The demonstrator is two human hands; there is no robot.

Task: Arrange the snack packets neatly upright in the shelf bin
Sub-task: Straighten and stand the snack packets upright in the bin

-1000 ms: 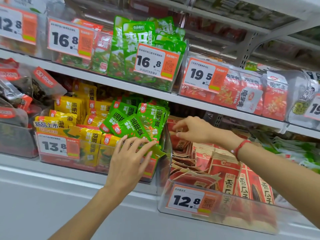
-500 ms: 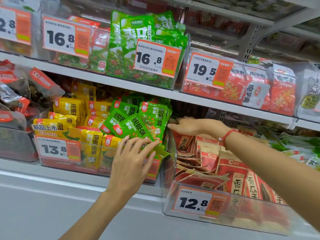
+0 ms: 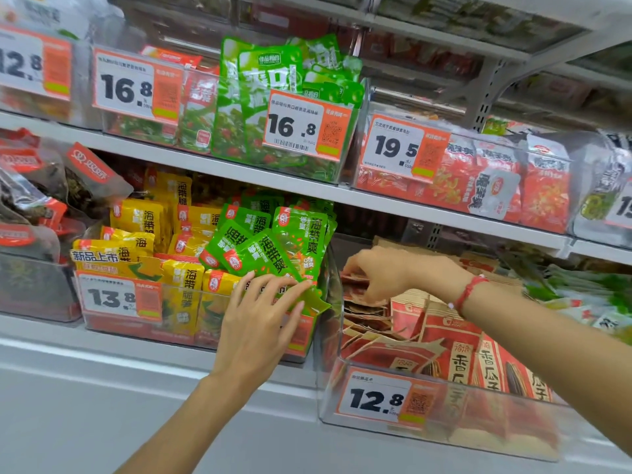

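Note:
A clear shelf bin [image 3: 444,425] with a 12.8 price tag holds red and brown snack packets [image 3: 455,347], some upright at the right, several lying flat and jumbled at the left. My right hand [image 3: 376,273] reaches into the bin's back left corner, with its fingers curled over the top edges of red packets there. My left hand [image 3: 263,316] rests with straight, spread fingers against the green packets [image 3: 270,251] at the front of the neighbouring bin [image 3: 205,336], which has a 13.8 tag.
Yellow packets [image 3: 150,230] fill the left half of the 13.8 bin. An upper shelf [image 3: 307,189] carries bins of green and red packets close above my hands. Dark packets [image 3: 41,200] stand far left, and green packets [image 3: 581,289] lie far right.
My right hand has dropped from the bin's upper left rim down onto the red packets at the back. My left hand stays on the green packets.

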